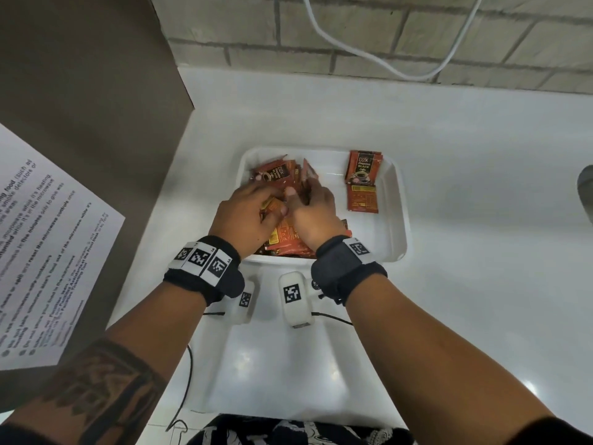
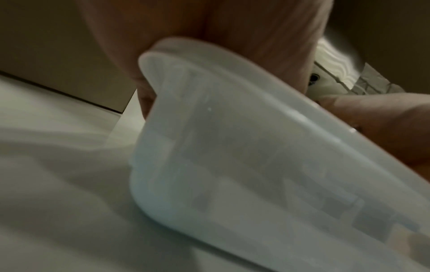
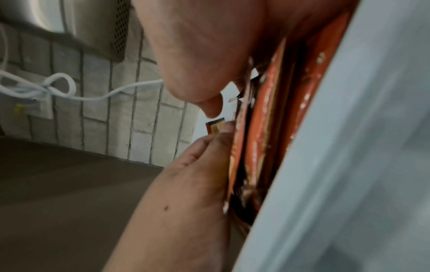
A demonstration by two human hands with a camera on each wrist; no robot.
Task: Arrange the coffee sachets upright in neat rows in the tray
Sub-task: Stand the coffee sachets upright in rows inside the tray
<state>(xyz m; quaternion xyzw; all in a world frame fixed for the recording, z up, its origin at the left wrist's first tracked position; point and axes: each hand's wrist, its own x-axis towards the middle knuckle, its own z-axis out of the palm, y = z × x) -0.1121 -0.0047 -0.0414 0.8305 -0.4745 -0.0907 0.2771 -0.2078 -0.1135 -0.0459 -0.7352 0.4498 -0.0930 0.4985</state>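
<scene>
A white plastic tray (image 1: 396, 200) sits on the white counter. Its left half holds a loose heap of orange-brown coffee sachets (image 1: 282, 176). Both hands are in that heap: my left hand (image 1: 253, 208) curls its fingers round sachets, and my right hand (image 1: 313, 203) pinches some beside it. The right wrist view shows sachets (image 3: 265, 117) standing on edge against the tray wall (image 3: 349, 147), with my right hand's fingers (image 3: 221, 136) on them. A few sachets (image 1: 362, 168) lie flat at the tray's far right. The left wrist view shows only the tray's outer wall (image 2: 232, 147).
A brown cabinet side (image 1: 80, 91) with a printed notice (image 1: 38, 239) stands at the left. A brick wall (image 1: 385, 33) with a white cable (image 1: 385, 62) runs behind. The wrist cameras (image 1: 293, 297) hang below the wrists, over the counter in front of the tray.
</scene>
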